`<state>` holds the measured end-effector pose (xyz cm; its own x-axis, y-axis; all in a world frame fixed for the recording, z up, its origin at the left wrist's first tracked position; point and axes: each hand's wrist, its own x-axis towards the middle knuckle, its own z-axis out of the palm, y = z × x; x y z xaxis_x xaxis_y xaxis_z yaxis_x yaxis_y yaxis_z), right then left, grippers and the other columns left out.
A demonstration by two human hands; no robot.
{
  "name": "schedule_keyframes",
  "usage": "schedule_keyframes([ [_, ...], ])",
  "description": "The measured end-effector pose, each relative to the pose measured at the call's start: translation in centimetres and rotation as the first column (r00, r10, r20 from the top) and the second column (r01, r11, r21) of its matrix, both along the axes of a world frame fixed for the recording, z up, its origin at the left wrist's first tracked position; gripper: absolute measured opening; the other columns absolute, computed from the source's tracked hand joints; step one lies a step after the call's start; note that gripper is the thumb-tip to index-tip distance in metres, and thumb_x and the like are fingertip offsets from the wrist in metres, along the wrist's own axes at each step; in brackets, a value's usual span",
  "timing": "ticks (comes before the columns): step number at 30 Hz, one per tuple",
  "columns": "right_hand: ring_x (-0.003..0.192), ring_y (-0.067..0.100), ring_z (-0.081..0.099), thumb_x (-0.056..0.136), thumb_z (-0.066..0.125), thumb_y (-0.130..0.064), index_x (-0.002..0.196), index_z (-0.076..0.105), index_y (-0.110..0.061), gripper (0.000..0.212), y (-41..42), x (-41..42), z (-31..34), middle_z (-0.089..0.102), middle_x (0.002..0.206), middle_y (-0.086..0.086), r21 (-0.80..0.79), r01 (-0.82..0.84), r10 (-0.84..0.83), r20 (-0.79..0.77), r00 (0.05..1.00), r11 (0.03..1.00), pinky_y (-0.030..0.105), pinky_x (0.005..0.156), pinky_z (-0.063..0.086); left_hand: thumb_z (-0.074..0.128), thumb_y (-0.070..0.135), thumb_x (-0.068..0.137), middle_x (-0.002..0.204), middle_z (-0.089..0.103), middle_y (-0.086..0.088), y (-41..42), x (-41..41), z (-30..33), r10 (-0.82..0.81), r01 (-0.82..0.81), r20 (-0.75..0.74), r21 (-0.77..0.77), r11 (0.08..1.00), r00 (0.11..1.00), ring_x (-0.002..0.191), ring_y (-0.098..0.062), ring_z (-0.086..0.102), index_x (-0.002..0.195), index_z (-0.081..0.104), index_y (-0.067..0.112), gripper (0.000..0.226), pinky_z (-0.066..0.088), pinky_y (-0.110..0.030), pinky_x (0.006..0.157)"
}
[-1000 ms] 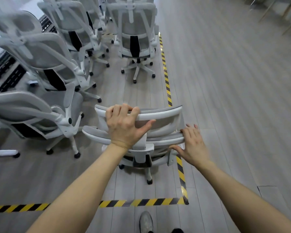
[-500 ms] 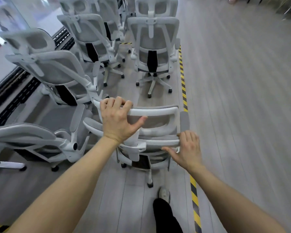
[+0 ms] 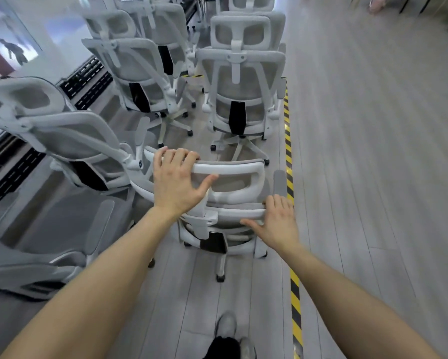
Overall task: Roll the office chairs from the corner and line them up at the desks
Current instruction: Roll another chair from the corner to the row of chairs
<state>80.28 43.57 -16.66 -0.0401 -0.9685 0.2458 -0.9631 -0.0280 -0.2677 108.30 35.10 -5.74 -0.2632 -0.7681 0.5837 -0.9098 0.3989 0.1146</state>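
Observation:
A white-framed grey mesh office chair [image 3: 238, 182] stands right in front of me, its back toward me. My left hand [image 3: 177, 181] is closed over the top edge of its headrest. My right hand [image 3: 277, 221] grips the top rim of the backrest at its right side. Straight ahead, close to it, stands another chair of the same kind [image 3: 239, 84], also back toward me. More such chairs [image 3: 140, 71] fill the left side in rows.
A yellow-and-black floor tape line [image 3: 289, 156] runs along the right of the chairs. Right of it lies open grey plank floor [image 3: 373, 151]. A chair [image 3: 62, 141] crowds in close on the left. My shoe [image 3: 225, 327] shows below.
I have walked forward with the chair between both hands, past the cross tape line. The parked chairs ahead and on the left are much nearer. Both hands keep their hold.

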Motion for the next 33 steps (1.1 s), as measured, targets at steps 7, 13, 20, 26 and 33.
schedule_keyframes([
  [7,0.115,0.024,0.059,0.085,0.048,-0.093,0.111,0.06,-0.015,0.083,-9.5,-2.4,0.7,0.063,0.109,0.001,0.076,0.001,0.01,-0.135,0.991,0.997,0.048,0.13,0.033,0.059,0.077,0.099,0.113,0.068,0.003,-9.2,-3.3,-0.4,-0.015,0.013,-0.034,-0.045,0.999,0.999,0.111,-0.025,0.062,0.114,0.069,0.021,0.06,0.031,-0.054,0.127],
  [13,0.117,0.025,0.055,0.09,0.047,-0.09,0.113,0.061,-0.015,0.08,-15.4,-4.1,0.8,0.059,0.108,0.0,0.069,0.027,-0.018,-0.124,0.992,0.997,0.048,0.129,0.03,0.063,0.077,0.097,0.111,0.065,0.001,-15.8,-5.5,-0.5,-0.009,0.007,-0.039,-0.048,0.999,0.999,0.106,-0.028,0.057,0.111,0.068,0.021,0.058,0.033,-0.051,0.121],
  [20,0.118,0.024,0.053,0.089,0.042,-0.094,0.118,0.058,-0.016,0.085,-20.9,-6.5,0.0,0.057,0.112,-0.001,0.087,0.03,-0.025,-0.066,0.998,0.996,0.05,0.131,0.028,0.06,0.078,0.098,0.106,0.062,0.0,-21.2,-7.9,-0.9,-0.005,0.001,-0.062,-0.062,0.998,0.998,0.105,-0.029,0.054,0.108,0.068,0.02,0.06,0.036,-0.053,0.118],
  [26,0.12,0.024,0.052,0.087,0.034,-0.098,0.121,0.057,-0.017,0.091,-23.4,-7.5,0.0,0.057,0.115,-0.001,0.088,0.038,-0.032,-0.064,0.997,0.995,0.051,0.132,0.028,0.062,0.077,0.097,0.105,0.062,0.0,-23.8,-8.9,-0.8,-0.016,0.009,-0.08,-0.082,0.997,0.997,0.104,-0.028,0.054,0.106,0.067,0.02,0.058,0.037,-0.052,0.115],
  [33,0.122,0.024,0.051,0.087,0.046,-0.094,0.124,0.058,-0.018,0.085,-24.7,-8.2,0.2,0.057,0.117,-0.001,0.111,0.037,-0.033,-0.04,0.999,0.993,0.05,0.133,0.026,0.065,0.076,0.096,0.103,0.063,0.001,-25.2,-9.7,-0.9,-0.025,0.017,-0.095,-0.091,0.996,0.995,0.102,-0.028,0.055,0.107,0.069,0.02,0.057,0.038,-0.051,0.112],
])
